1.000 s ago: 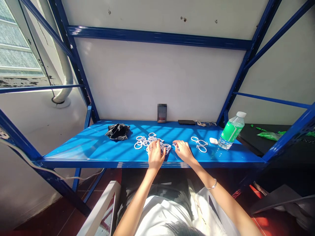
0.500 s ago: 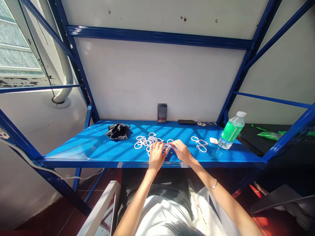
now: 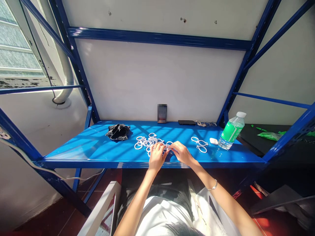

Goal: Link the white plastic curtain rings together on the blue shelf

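A loose pile of white rings [image 3: 140, 143], thin and round, lies on the blue tabletop [image 3: 83, 144]. My left hand [image 3: 157, 156] is over the right part of this pile, its fingers curled and pinching a white ring. Close beside it, my right hand [image 3: 181, 152] pinches a white ring at the same spot, thumb and forefinger near the left fingertips. Whether both grip one ring or two linked ones is hidden by the fingers. To the right, a few white rings that look joined [image 3: 202, 143] lie apart from the pile.
A crumpled black plastic bag [image 3: 118, 132] sits on the left. At the right stand a water bottle [image 3: 231, 131] and a small white case [image 3: 213, 141]. Along the back are a black phone [image 3: 186, 122], a coiled cable [image 3: 205, 124] and a dark upright box [image 3: 162, 113]. Blue frame posts [image 3: 237, 83] flank the table.
My right hand has shifted slightly down, and its fingertips have drawn closer to my left hand's. The ring between them has tilted flatter. The left hand stays nearly still.
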Demonstrator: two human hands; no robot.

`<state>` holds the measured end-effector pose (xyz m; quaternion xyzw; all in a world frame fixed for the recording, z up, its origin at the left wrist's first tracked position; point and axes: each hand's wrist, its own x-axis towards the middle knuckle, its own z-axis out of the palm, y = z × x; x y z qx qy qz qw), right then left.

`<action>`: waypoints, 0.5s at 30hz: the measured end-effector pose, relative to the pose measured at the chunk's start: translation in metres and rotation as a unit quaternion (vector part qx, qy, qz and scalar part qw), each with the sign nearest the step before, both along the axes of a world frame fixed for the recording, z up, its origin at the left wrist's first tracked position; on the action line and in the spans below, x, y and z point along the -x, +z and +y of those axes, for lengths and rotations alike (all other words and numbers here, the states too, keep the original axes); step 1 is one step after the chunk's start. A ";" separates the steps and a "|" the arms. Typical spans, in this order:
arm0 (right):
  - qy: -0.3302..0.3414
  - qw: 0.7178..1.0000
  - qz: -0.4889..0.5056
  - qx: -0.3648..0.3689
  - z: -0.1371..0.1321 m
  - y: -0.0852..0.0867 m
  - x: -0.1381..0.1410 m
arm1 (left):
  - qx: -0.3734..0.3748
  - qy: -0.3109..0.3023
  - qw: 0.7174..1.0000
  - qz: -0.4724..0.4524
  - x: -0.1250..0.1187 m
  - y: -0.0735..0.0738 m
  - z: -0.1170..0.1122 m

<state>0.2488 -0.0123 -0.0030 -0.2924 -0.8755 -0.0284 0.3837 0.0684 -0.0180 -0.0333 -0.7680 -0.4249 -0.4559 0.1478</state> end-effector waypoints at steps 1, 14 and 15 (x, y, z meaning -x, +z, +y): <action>0.001 1.000 0.000 0.000 0.000 0.000 0.000 | 0.002 -0.001 1.000 0.000 0.000 0.000 0.000; -0.043 0.998 -0.024 0.028 0.001 -0.002 -0.001 | 0.022 0.001 1.000 0.013 -0.001 0.002 -0.001; -0.046 0.998 -0.029 0.033 0.003 -0.004 -0.001 | 0.024 0.000 1.000 0.015 0.000 0.002 -0.001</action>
